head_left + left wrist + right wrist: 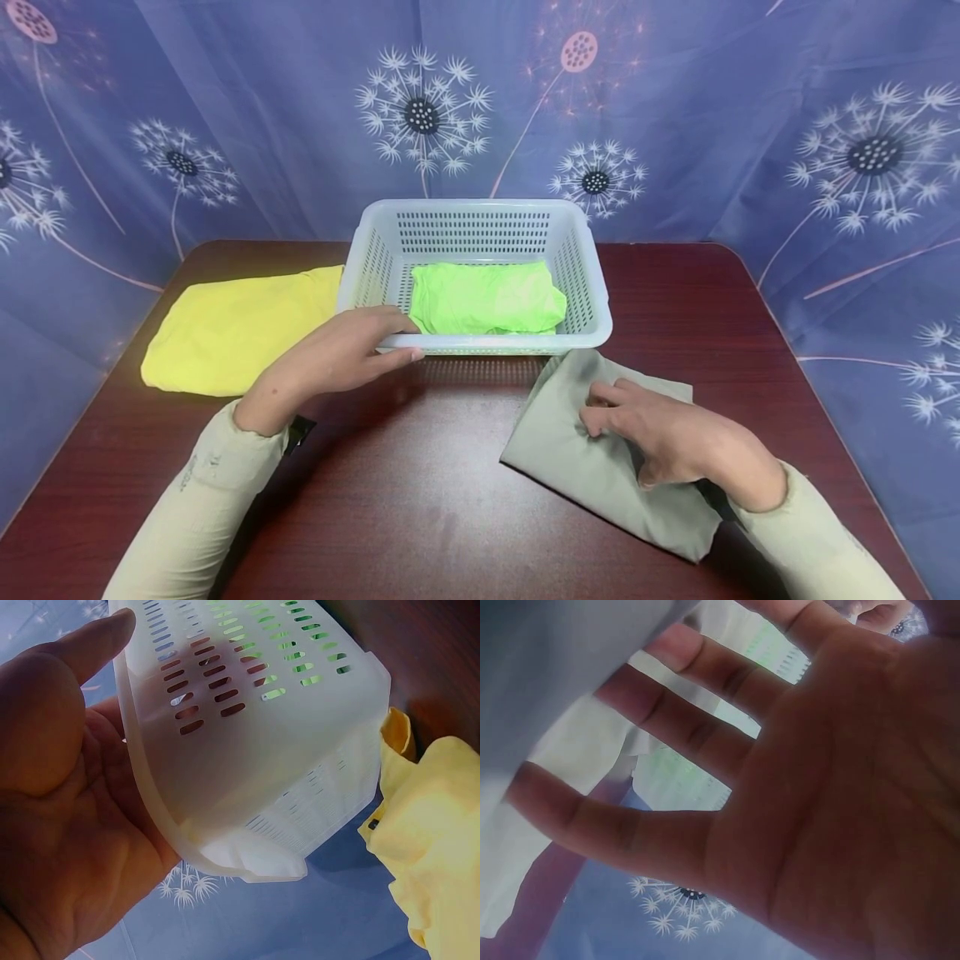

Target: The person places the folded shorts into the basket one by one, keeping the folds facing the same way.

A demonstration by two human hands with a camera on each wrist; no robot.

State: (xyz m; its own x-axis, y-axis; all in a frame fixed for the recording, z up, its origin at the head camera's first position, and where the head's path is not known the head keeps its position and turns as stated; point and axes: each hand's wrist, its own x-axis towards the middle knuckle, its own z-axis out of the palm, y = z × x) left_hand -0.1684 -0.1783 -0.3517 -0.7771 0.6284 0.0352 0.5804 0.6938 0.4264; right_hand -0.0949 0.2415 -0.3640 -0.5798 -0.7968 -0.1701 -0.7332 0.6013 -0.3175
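Observation:
A white plastic basket (498, 342) with slotted walls stands at the back middle of the table. My left hand (337, 354) holds its front rim near the left corner, fingers inside and thumb outside; the left wrist view shows the hand around the rim of the basket (247, 765). Inside the basket lies a folded bright green cloth (487, 296). To the right, a folded grey cloth (570, 442) lies at a slant before the basket. My right hand (675, 442) is over it, slightly bent, spread fingertips touching the cloth. The palm (840, 787) faces the right wrist camera.
A folded yellow cloth (232, 333) lies on the table left of the basket, beside my left forearm. The dark red wooden table (420, 500) ends at a back edge behind the basket. A blue curtain (285, 100) with dandelion prints hangs around the table.

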